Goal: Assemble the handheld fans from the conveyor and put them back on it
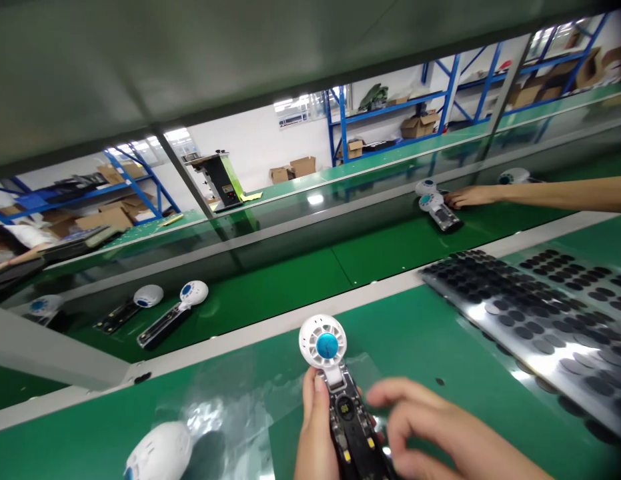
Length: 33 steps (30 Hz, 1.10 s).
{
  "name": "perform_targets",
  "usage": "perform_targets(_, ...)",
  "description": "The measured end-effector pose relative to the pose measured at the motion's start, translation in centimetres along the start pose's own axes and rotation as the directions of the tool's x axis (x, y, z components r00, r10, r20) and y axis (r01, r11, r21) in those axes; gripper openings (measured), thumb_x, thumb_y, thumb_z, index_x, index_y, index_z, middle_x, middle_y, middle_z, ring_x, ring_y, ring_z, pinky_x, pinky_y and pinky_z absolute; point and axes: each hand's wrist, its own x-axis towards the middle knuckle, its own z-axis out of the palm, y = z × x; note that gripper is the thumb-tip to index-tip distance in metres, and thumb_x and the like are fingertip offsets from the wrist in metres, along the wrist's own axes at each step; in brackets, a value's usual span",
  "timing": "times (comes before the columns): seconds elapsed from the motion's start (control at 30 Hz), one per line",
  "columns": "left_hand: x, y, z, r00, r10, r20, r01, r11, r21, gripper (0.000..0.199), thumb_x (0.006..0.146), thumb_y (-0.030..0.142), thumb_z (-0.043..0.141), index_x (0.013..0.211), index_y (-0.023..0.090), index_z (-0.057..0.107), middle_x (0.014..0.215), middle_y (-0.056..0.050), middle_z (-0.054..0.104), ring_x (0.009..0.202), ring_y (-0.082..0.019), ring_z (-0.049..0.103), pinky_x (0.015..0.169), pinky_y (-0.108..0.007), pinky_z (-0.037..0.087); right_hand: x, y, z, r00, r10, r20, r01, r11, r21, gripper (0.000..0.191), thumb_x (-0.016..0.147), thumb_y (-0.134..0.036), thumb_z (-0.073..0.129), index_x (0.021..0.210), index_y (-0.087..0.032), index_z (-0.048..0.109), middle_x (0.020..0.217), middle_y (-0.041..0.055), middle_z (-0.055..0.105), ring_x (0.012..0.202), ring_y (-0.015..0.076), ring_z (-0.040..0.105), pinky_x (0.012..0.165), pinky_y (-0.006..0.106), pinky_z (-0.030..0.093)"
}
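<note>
A device with a round white vented head, a blue disc at its centre and a black body with exposed circuitry (357,427) stands tilted at the lower middle. My left hand (317,423) is wrapped round its body, thumb along the left edge. My right hand (430,427) is just to the right of the body, fingers curled and apart, with nothing seen in them. Part of another white rounded head (160,453) lies at the bottom left, on clear plastic film (240,413).
Sheets of black round stickers (535,327) cover the right of the green bench. Behind a pale rail (270,327), similar devices (173,317) lie on a green belt (310,273). Another person's hand (473,196) touches devices at the upper right. A grey post (55,347) stands left.
</note>
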Motion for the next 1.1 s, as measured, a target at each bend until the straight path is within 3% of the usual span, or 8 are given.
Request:
perform_targets(0.1,-0.5,0.0,0.3,0.998,0.001,-0.057,0.005,0.996,0.094,0.068,0.067,0.059,0.053,0.122,0.026,0.032,0.082,-0.004,0.064,0.077,-0.021,0.062,0.07,-0.03,0.042,2.5,-1.5,-0.5,0.991,0.133,0.014,-0.133,0.978,0.161,0.014,0.073,-0.011,0.048,0.064,-0.021,0.051,0.127,-0.0018,0.042,0.104,0.0143,0.05,0.087,0.022,0.039)
perform_targets(0.23,-0.8,-0.4,0.2,0.99,0.057,-0.13,-0.019,0.961,0.274,0.067,0.066,0.065,0.047,0.119,0.025,0.041,0.103,-0.007,0.061,0.094,-0.025,0.056,0.079,-0.031,0.038,3.9,-1.9,0.3,0.995,0.084,0.06,-0.092,0.984,0.155,0.017,0.071,-0.006,0.046,0.063,-0.02,0.049,0.105,-0.0002,0.053,0.087,0.0127,0.053,0.077,0.021,0.042)
perform_targets(0.33,-0.8,-0.6,0.0,0.987,0.045,-0.156,0.014,0.934,0.358,0.068,0.068,0.067,0.039,0.121,0.025,0.04,0.106,-0.008,0.06,0.096,-0.026,0.055,0.082,-0.034,0.035,3.9,-1.9,0.5,0.994,0.072,0.08,-0.079,0.993,0.089,0.017,0.071,-0.005,0.045,0.066,-0.02,0.051,0.095,0.0005,0.055,0.081,0.0128,0.052,0.073,0.02,0.042)
perform_targets(0.53,-1.0,-0.3,0.0,0.991,0.037,-0.13,0.004,0.953,0.304,0.067,0.067,0.065,0.045,0.118,0.022,0.04,0.104,-0.008,0.061,0.094,-0.025,0.055,0.076,-0.029,0.036,3.9,-2.0,0.7,0.994,0.074,0.086,-0.074,0.997,-0.004,0.017,0.071,-0.004,0.045,0.066,-0.019,0.051,0.092,0.0008,0.054,0.074,0.0115,0.051,0.069,0.021,0.042)
perform_targets(0.73,-1.0,-0.6,0.1,0.98,0.041,-0.196,0.028,0.941,0.336,0.055,0.073,0.059,0.043,0.116,0.025,0.043,0.106,-0.007,0.06,0.098,-0.026,0.054,0.081,-0.032,0.035,4.1,-2.1,1.4,0.996,0.078,0.038,-0.076,0.995,-0.06,0.017,0.066,-0.002,0.045,0.059,-0.018,0.046,0.085,-0.0001,0.056,0.077,0.0125,0.054,0.066,0.021,0.041)
perform_targets(1.1,-1.0,-0.3,0.2,0.976,0.034,-0.215,0.048,0.929,0.367,0.046,0.078,0.053,0.038,0.113,0.025,0.044,0.105,-0.006,0.06,0.097,-0.026,0.054,0.08,-0.031,0.035,3.4,-1.8,2.4,0.995,0.06,-0.074,-0.065,0.996,-0.067,0.02,0.07,-0.001,0.042,0.067,-0.019,0.048,0.1,0.0015,0.056,0.089,0.0145,0.055,0.074,0.024,0.044)
